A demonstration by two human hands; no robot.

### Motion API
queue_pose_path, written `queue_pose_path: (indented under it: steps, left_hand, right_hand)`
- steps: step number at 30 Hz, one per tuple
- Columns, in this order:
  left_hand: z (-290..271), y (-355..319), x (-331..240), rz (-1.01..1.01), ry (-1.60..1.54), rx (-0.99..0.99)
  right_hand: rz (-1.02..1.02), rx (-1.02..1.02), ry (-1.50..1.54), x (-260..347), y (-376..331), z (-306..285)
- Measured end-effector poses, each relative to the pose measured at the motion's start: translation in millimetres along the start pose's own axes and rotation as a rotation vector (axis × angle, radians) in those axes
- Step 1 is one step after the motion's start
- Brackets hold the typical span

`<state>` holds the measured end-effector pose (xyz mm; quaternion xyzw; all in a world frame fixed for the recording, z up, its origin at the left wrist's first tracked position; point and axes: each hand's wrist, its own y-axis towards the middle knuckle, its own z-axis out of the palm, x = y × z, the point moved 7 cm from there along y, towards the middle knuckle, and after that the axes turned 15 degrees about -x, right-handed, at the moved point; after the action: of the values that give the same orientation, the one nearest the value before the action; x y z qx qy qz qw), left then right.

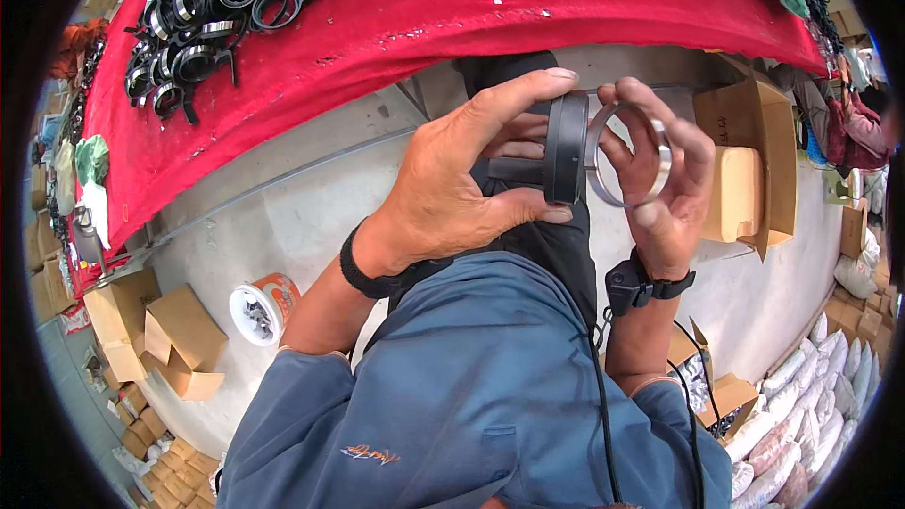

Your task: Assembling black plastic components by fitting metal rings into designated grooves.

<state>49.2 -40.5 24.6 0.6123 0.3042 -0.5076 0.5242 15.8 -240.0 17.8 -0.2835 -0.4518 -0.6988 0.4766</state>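
Note:
My left hand point(429, 174) grips a black plastic ring point(567, 151) edge-on, thumb below and fingers above and behind it. In my right hand point(677, 217) is a thin silver metal ring point(592, 158), tilted and pinched between fingers and thumb. The two rings face each other with a narrow gap between them, above my lap and in front of the table edge. At the far left of the red-covered table lies a heap of black ring parts point(198, 28), several with shiny metal bands.
The red tablecloth point(396, 19) curves across the far side. A white bucket point(256, 314) with small metal pieces stands on the floor to the left, near open cardboard boxes point(184, 339). A box with a yellowish block point(735, 193) sits right; white sacks point(811, 396) are stacked lower right.

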Motion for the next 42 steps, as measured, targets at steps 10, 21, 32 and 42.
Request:
queue_pose_path:
  steps: [10, 21, 32, 42]
  left_hand:
    - [-0.6, 3.6, 2.5, 0.090, -0.011, -0.044]
    - [1.6, 6.1, -16.8, 0.318, 0.273, 0.028]
    - [4.5, 7.8, -23.6, 0.331, 0.282, 0.023]
    - [7.7, 6.2, -30.4, 0.365, 0.419, 0.051]
  right_hand:
    - [-0.109, 0.037, -0.233, 15.3, -2.6, 16.5]
    - [-0.170, 0.113, -0.330, 9.0, -5.4, 25.6]
    - [-0.169, 0.108, -0.334, 9.1, -6.1, 25.5]
    - [-0.179, 0.079, -0.280, 5.4, -8.9, 30.0]
